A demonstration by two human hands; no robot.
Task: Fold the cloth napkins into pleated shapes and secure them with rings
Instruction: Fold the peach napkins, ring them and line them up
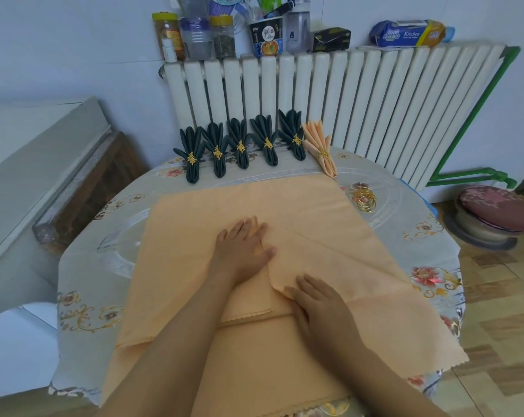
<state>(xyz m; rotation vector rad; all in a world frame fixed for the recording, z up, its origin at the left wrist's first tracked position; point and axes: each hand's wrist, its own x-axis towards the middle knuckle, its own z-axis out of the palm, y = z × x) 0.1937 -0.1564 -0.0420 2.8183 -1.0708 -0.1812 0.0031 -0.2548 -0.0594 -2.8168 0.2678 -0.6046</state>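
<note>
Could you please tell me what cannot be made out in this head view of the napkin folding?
- Gold rings: heaped and small, so their count is unclear.
- Orange napkin: its near edge is cut off by the bottom of the frame, and the left hand and right hand cover the fold.
- Labels on the radiator clutter: mostly too small to read.

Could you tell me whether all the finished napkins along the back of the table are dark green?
No, five finished napkins are dark green, but the sixth, at the right end, is peach.
</note>
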